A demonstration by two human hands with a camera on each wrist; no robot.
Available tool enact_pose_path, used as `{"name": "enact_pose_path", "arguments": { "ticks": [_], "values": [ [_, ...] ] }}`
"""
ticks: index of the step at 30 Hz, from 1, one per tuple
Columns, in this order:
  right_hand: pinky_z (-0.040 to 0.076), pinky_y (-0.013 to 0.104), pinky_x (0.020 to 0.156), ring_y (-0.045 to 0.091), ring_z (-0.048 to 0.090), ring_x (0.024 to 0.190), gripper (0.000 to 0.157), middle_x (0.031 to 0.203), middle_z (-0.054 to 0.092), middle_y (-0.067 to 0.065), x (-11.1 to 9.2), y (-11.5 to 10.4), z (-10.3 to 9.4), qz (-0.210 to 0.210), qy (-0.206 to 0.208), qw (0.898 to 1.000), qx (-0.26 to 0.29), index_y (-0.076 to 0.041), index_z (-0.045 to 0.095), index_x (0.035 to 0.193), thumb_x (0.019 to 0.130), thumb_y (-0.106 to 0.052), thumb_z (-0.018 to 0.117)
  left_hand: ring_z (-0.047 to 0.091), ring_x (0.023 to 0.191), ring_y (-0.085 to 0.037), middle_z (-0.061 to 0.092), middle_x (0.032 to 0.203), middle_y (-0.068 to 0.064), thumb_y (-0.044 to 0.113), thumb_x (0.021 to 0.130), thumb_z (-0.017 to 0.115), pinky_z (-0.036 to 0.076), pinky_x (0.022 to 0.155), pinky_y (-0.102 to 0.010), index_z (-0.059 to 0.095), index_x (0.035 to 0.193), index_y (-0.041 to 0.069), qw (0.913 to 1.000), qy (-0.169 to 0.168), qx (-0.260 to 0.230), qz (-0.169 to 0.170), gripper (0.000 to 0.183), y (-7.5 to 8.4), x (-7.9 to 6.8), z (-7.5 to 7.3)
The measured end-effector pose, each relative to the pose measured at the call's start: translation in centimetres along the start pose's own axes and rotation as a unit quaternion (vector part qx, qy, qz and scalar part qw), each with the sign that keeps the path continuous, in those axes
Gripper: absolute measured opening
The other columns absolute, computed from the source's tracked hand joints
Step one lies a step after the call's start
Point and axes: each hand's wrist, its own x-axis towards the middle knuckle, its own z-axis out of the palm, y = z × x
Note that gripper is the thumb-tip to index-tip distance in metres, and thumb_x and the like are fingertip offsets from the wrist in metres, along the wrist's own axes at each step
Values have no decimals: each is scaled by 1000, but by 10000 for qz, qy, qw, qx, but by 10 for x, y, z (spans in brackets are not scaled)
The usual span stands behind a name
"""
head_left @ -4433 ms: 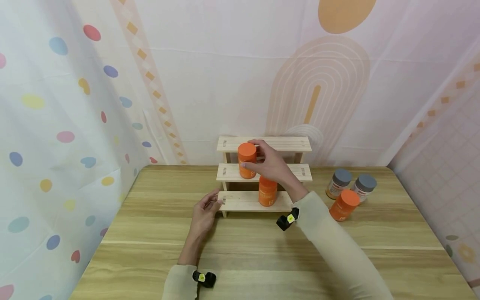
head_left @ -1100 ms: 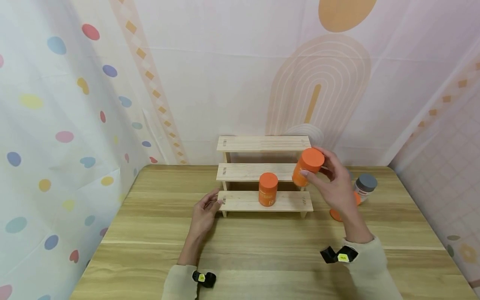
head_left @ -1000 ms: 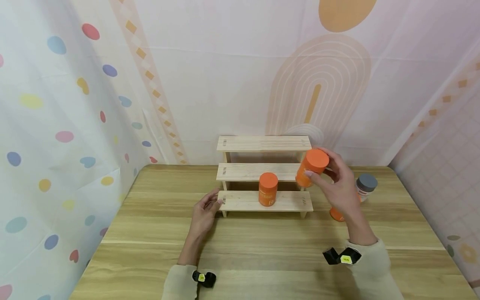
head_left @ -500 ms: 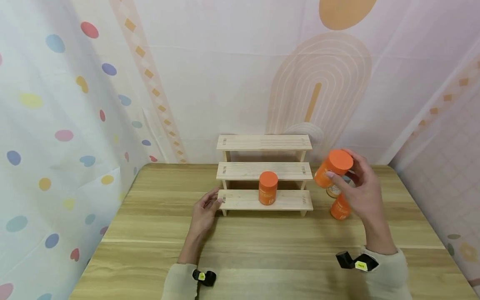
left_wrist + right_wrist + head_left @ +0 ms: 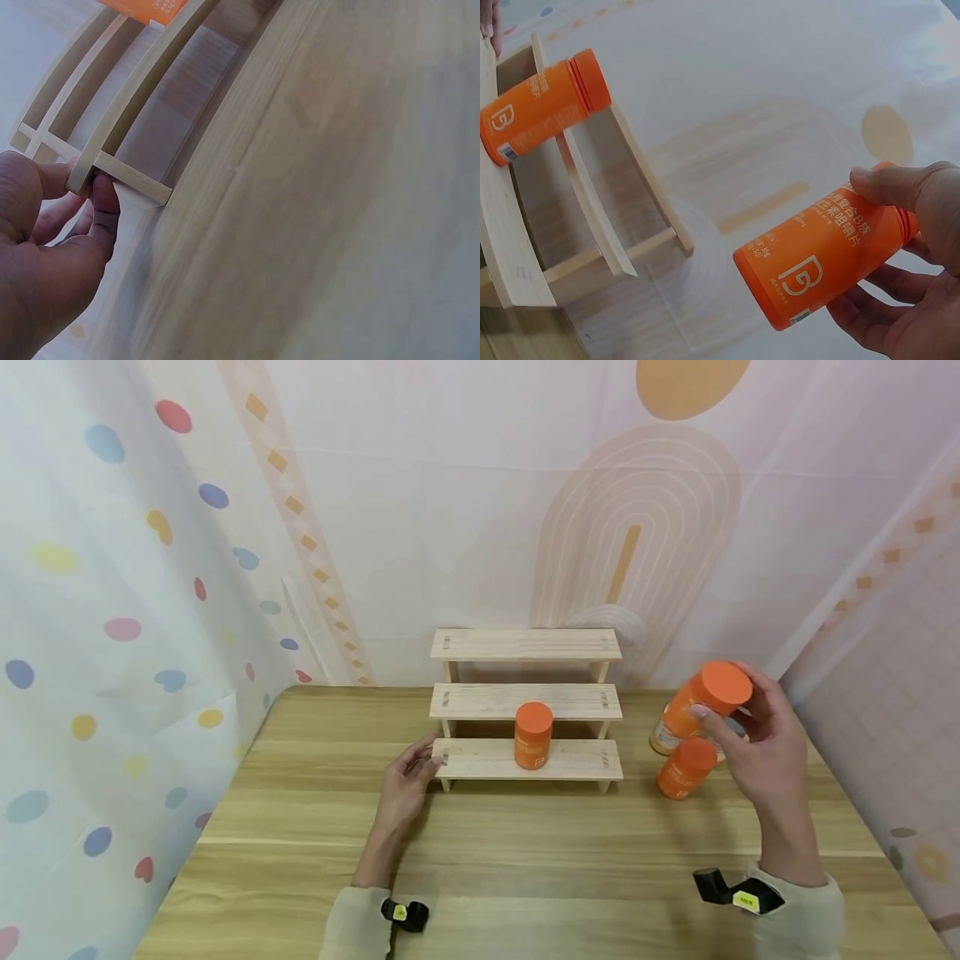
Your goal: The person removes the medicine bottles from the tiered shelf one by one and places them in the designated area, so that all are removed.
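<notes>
My right hand [image 5: 768,747] grips an orange vitamin bottle [image 5: 696,703] around its upper part, tilted and raised above the table at the right. In the right wrist view, thumb and fingers hold that bottle [image 5: 821,251] near its cap. My left hand [image 5: 405,785] pinches the left end of the lowest board of a three-tier wooden shelf [image 5: 480,758]; in the left wrist view the thumb lies above the board end [image 5: 86,169] and a finger below. Another orange bottle [image 5: 533,737] stands upright on the lowest tier. The two upper tiers bear nothing.
A third orange bottle [image 5: 686,768] stands on the wooden table [image 5: 525,860], right of the shelf. Behind it, grey-capped bottles are mostly hidden by the held bottle and right hand; one bottle's lower part [image 5: 663,740] shows. A patterned curtain [image 5: 420,527] hangs behind.
The right hand has lifted the orange bottle off the middle tier and carried it rightward, over the bottles on the table. The left hand has kept its place on the shelf.
</notes>
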Motion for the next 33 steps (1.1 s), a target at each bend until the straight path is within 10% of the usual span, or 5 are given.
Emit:
{"name": "enact_pose_path", "arguments": {
  "ticks": [20,33],
  "values": [
    [50,3,87,1,61,109,67,123,64,-17,-1,22,-51,975,748,9883,-903,-17,56,146,86,6,77,64,111,-13,59,131,-18,8,103,61,56,94,-15,56,146,12,9999,-150,-53,-21,43,4,7,5],
    [45,0,86,-8,52,107,68,125,53,-27,-16,54,-69,1753,193,9703,-1657,-25,44,155,95,-19,75,63,111,-12,57,133,-17,10,104,60,55,94,-13,52,149,10,9998,-193,44,-81,46,-1,2,1]
  ]
}}
